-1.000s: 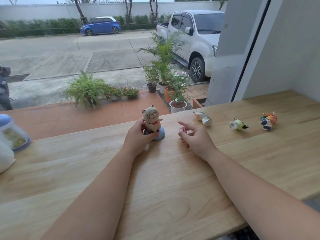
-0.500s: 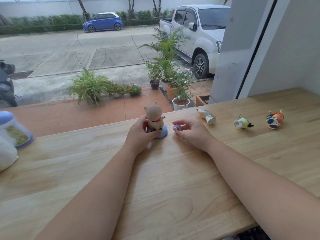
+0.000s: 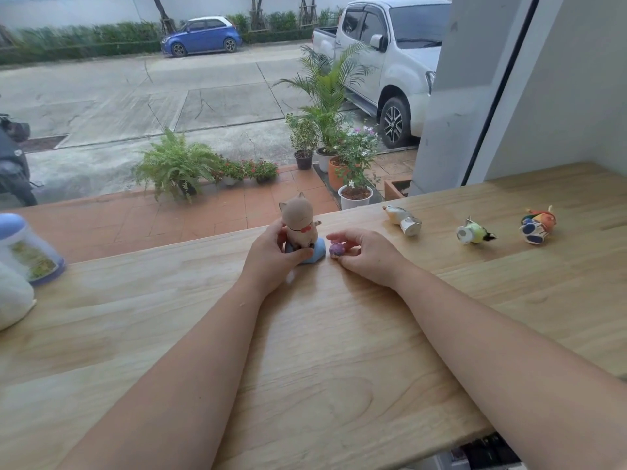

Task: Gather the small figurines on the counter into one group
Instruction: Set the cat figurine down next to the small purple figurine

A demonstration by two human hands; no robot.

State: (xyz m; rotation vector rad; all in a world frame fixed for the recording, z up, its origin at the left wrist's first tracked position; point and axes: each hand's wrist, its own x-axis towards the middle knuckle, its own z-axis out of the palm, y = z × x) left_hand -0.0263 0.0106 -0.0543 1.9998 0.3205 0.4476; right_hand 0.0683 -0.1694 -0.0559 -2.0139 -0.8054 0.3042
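A tan cat figurine [image 3: 299, 220] with a red bow stands on a blue base at the far edge of the wooden counter [image 3: 339, 334], its back to me. My left hand [image 3: 271, 257] grips it at the base. Just right of it my right hand [image 3: 368, 254] pinches a small purple figurine [image 3: 337, 249] that rests on the wood beside the blue base. Farther right three figurines lie apart in a row: a white and brown bird [image 3: 403, 219], a yellow-green bird [image 3: 473, 233], and a multicoloured one [image 3: 537, 225].
A plastic jar [image 3: 29, 254] with a blue lid and a white object [image 3: 12, 300] sit at the counter's left end. A window runs along the far edge, with potted plants outside. A white wall closes off the right end.
The cat figurine has been turned from facing me to facing the window. My right hand moved left with the purple figurine and set it down beside the cat's base.
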